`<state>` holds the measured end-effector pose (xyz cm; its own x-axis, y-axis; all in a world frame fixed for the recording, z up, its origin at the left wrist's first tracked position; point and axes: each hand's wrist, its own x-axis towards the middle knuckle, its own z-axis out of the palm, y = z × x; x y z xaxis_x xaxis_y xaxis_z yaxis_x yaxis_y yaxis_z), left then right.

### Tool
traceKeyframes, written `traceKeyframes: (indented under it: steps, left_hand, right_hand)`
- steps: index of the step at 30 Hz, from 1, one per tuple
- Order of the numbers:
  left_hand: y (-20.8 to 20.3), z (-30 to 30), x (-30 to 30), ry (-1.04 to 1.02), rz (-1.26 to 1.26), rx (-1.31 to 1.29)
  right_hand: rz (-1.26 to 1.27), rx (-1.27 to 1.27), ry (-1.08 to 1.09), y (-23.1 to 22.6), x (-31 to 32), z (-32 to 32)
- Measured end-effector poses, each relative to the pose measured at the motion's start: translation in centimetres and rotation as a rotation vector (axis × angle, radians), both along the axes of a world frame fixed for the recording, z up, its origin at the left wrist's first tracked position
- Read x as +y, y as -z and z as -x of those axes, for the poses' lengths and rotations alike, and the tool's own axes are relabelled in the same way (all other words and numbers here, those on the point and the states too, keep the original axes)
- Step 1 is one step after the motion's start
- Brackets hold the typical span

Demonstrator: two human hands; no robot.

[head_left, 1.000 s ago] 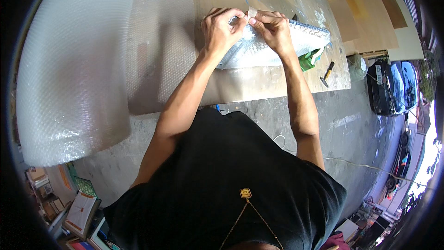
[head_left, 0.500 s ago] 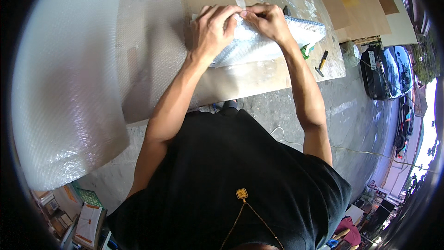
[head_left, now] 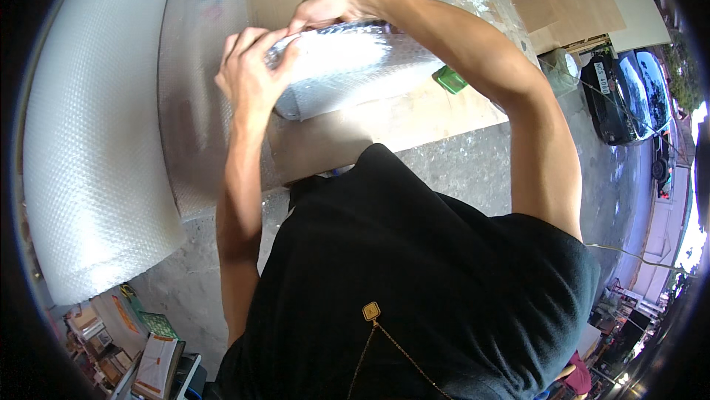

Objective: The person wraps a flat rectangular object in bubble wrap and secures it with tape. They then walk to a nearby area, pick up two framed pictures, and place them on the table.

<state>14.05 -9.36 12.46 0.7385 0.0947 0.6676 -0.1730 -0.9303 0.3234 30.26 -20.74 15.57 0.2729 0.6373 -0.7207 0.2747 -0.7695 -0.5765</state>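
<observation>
Here, in the head view, both hands were closed on a parcel wrapped in bubble wrap [head_left: 355,67], which sat near the middle of a sheet of brown cardboard [head_left: 414,122] spread on the grey concrete floor [head_left: 473,170]. The left hand [head_left: 248,78] gripped the parcel's near-left end, fingers curled over the wrap and thumb pressed against its edge. The right hand [head_left: 333,4] came over the top from the far side — its fingers pinched the wrap along the upper edge, close to the left hand's fingertips. What lay inside the parcel could not be told (the wrap was cloudy and glared in the sun).

Just beside the parcel's right end, half hidden under the right forearm, a small green object [head_left: 450,79] lay on the cardboard. To the left a big roll of bubble wrap [head_left: 96,170] stretched along the floor, with a loose length of it running out over the cardboard toward the hands. At the lower left some books and boxes [head_left: 151,359] were stacked — too small to make out further. A dark parked car [head_left: 629,89] stood at the right edge.
</observation>
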Motion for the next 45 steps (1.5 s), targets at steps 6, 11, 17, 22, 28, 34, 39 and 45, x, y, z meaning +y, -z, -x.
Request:
traceKeyframes:
  steps: [6,11,17,22,28,34,39,45]
  left_hand:
    - [-0.3,-2.1,-0.5,-0.142,-0.304,0.11]
    - [0.1,-4.7,0.6,-0.123,-0.421,0.237]
    - [-3.3,-7.6,-2.9,-0.214,-0.253,0.674]
    - [-2.7,-7.3,-1.6,-0.267,-0.106,0.703]
    - [-0.9,-8.4,-5.0,0.245,-0.269,0.258]
    - [-2.3,-9.9,-8.8,0.376,-0.122,0.443]
    - [-1.7,-10.5,-9.0,0.496,-0.039,0.439]
    - [-0.9,-10.3,-9.7,0.462,-0.01,0.283]
  right_hand:
    - [-0.126,-0.715,-0.178,-5.5,-6.3,0.5]
    - [-1.061,-1.042,0.923,0.3,-26.0,-4.7]
    - [-0.305,-1.159,1.556,25.5,-39.0,0.3]
    - [-0.663,-0.061,1.834,23.4,-36.2,3.2]
    - [-0.974,0.145,1.92,25.7,-37.3,3.2]
    - [-0.872,0.281,2.004,24.5,-35.8,4.7]
    - [-0.605,0.201,1.875,23.8,-36.9,3.6]
    - [-0.707,0.494,1.919,23.3,-36.8,1.3]
